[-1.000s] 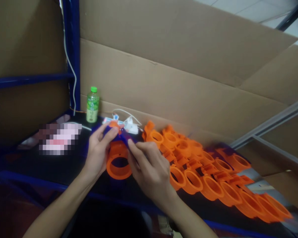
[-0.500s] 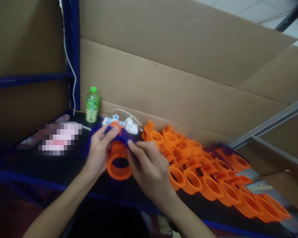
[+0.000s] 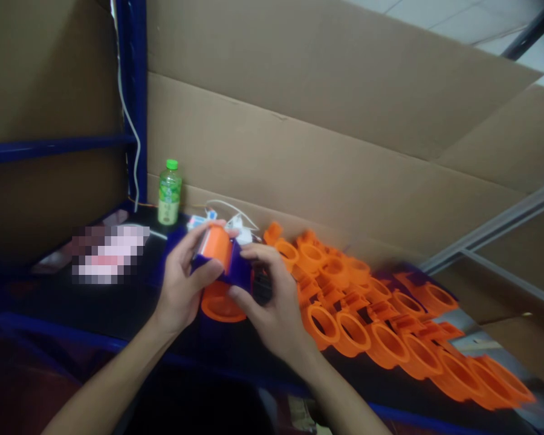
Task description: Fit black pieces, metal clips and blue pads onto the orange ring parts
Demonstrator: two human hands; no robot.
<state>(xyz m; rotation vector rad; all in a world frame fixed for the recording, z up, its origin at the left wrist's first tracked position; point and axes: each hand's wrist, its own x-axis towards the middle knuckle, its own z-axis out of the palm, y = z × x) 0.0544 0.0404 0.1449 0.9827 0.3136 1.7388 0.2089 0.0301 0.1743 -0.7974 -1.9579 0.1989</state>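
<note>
Both hands hold one plastic part above the dark tabletop. It has an orange ring (image 3: 223, 309) at the bottom, a dark blue piece (image 3: 241, 266) across the top, and a rounded orange block (image 3: 217, 246) sitting in the blue piece. My left hand (image 3: 176, 290) is closed round its left side, thumb pressed against the front edge. On the other side, my right hand (image 3: 281, 305) grips the blue piece between thumb and fingers. The far side of the part is hidden, and slight blur softens its details.
Several orange ring parts (image 3: 387, 345) stand in rows to the right. Behind my hands are a white power strip (image 3: 242, 231) with cables and a green-capped bottle (image 3: 169, 193). A blurred-out pink item (image 3: 113, 254) lies left. Cardboard (image 3: 321, 133) walls the back; a blue post (image 3: 133, 90) rises left.
The held part has been tilted, so its orange block now shows on top and the ring's opening is less visible. My right hand has shifted its grip, with thumb and fingers more spread.
</note>
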